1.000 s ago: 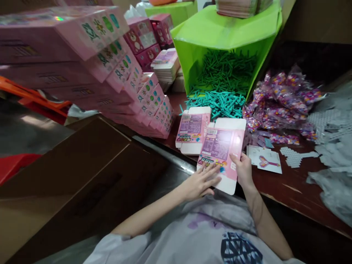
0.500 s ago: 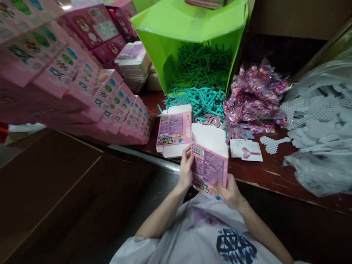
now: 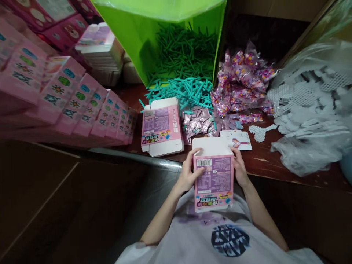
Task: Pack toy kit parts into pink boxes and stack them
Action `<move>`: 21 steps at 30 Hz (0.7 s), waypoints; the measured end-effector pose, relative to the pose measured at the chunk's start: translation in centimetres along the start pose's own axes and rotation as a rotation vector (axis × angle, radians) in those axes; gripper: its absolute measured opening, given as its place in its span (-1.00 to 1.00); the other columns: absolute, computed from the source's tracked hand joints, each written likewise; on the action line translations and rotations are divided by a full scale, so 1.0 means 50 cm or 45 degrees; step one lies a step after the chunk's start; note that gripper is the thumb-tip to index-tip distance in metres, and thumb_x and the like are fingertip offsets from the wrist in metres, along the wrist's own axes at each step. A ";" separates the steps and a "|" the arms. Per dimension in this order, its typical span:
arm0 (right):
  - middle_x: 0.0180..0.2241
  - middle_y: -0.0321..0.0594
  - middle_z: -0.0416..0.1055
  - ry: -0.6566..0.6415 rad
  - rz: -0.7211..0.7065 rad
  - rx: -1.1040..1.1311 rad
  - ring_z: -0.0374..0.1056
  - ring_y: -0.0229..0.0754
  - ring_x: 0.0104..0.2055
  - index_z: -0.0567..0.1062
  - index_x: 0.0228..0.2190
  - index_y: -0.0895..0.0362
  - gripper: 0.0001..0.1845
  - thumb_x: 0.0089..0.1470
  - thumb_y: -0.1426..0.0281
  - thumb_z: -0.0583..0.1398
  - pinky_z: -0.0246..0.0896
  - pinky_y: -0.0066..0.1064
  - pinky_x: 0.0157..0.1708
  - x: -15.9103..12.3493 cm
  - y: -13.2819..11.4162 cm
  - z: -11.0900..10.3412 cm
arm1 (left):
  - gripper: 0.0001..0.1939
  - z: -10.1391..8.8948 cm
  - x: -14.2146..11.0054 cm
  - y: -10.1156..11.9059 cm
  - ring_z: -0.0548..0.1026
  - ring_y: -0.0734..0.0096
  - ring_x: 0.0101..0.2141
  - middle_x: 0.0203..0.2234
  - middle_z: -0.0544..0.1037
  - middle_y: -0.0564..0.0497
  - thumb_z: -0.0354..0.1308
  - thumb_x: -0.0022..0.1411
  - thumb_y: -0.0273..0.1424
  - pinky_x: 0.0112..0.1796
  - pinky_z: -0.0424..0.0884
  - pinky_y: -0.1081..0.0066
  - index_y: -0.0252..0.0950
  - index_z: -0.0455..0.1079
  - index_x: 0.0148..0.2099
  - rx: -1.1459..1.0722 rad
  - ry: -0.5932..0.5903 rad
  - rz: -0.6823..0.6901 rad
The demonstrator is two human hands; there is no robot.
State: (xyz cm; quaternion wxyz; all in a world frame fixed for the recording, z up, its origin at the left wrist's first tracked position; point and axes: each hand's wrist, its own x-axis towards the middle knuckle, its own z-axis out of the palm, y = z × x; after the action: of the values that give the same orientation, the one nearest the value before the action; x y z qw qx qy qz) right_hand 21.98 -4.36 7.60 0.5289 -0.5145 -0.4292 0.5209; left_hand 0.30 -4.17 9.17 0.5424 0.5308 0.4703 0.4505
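Now gripping pink box (image 3: 216, 183) higher with fingers of right hand (image 3: 240, 170) than before, and its other side with left hand (image 3: 189, 175). Could squash it by squeezing too hard.

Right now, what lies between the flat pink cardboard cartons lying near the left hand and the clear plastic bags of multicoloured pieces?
Small shiny lilac packets and loose turquoise sticks lie between them, as the head view shows.

Right of the held carton (image 3: 213, 179), I see passage along the counter (image 3: 260, 165) until the plastic bag (image 3: 305, 157); leftward, flat cartons (image 3: 163, 126) obstruct.
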 end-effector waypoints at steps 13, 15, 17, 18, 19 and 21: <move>-0.41 -0.29 0.44 0.283 0.062 0.195 0.36 -0.22 -0.41 0.30 -0.37 0.09 -0.71 -0.07 0.21 0.25 0.23 -0.40 -0.35 0.038 0.001 0.039 | -0.76 0.063 0.077 -0.020 0.49 0.40 -0.40 -0.44 0.53 0.01 0.17 0.14 -0.21 -0.33 0.36 0.46 -0.32 0.39 -0.33 -0.237 0.261 -0.137; -0.40 -0.27 0.47 0.294 -0.015 0.137 0.40 -0.20 -0.34 0.27 -0.43 0.09 -0.70 -0.04 0.21 0.27 0.26 -0.37 -0.27 0.037 0.005 0.038 | -0.74 0.063 0.076 -0.020 0.54 0.34 -0.32 -0.36 0.58 -0.04 0.21 0.13 -0.20 -0.25 0.41 0.40 -0.32 0.42 -0.31 -0.225 0.215 -0.100; -0.33 -0.23 0.52 0.278 -0.055 0.119 0.44 -0.15 -0.24 0.32 -0.37 0.08 -0.72 -0.07 0.27 0.30 0.28 -0.32 -0.19 0.037 0.006 0.036 | -0.69 0.063 0.074 -0.019 0.57 0.26 -0.22 -0.15 0.58 -0.11 0.27 0.08 -0.26 -0.16 0.44 0.33 -0.31 0.44 -0.15 -0.266 0.190 -0.075; -0.28 -0.19 0.54 0.259 -0.064 0.112 0.45 -0.12 -0.19 0.36 -0.34 0.09 -0.73 -0.08 0.30 0.30 0.29 -0.29 -0.15 0.036 0.007 0.035 | -0.65 0.063 0.073 -0.018 0.58 0.23 -0.18 -0.09 0.56 -0.15 0.30 0.04 -0.29 -0.12 0.44 0.29 -0.31 0.43 -0.12 -0.284 0.187 -0.072; -0.23 -0.16 0.55 0.237 -0.071 0.104 0.45 -0.09 -0.15 0.40 -0.34 0.10 -0.75 -0.09 0.32 0.31 0.30 -0.27 -0.13 0.036 0.007 0.034 | -0.65 0.063 0.073 -0.017 0.58 0.20 -0.17 -0.06 0.55 -0.17 0.32 0.01 -0.31 -0.11 0.45 0.26 -0.32 0.44 -0.14 -0.302 0.187 -0.079; -0.19 -0.10 0.55 0.219 -0.084 0.089 0.47 -0.05 -0.13 0.45 -0.45 0.12 -0.83 -0.10 0.33 0.32 0.32 -0.23 -0.13 0.034 0.008 0.037 | -0.75 0.063 0.074 -0.014 0.59 0.16 -0.19 -0.11 0.58 -0.21 0.34 -0.03 -0.31 -0.14 0.46 0.23 -0.35 0.42 -0.34 -0.316 0.184 -0.132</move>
State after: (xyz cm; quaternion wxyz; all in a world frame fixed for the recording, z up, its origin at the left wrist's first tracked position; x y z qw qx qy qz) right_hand 20.24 -2.54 7.26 0.5982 -0.5241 -0.3807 0.4718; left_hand 3.97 -0.99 8.32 0.5912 0.4009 0.4753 0.5137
